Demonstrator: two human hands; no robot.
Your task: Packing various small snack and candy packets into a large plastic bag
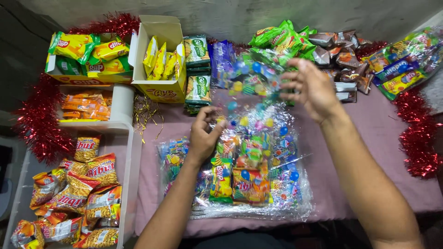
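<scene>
A clear plastic bag (258, 92) printed with coloured balloons is held up over the pink table cloth (383, 138). My right hand (311, 87) grips its upper right edge, fingers spread. My left hand (205, 133) pinches its lower left edge. Under the bag lies a stack of the same printed bags (286, 193) with several small snack packets (240, 177) resting on it.
Yellow boxes of snack packets (157, 55) stand at the back left, green and brown packets (332, 50) at the back. A white bin (131, 152) on the left holds orange packets. Red tinsel (422, 133) edges the table.
</scene>
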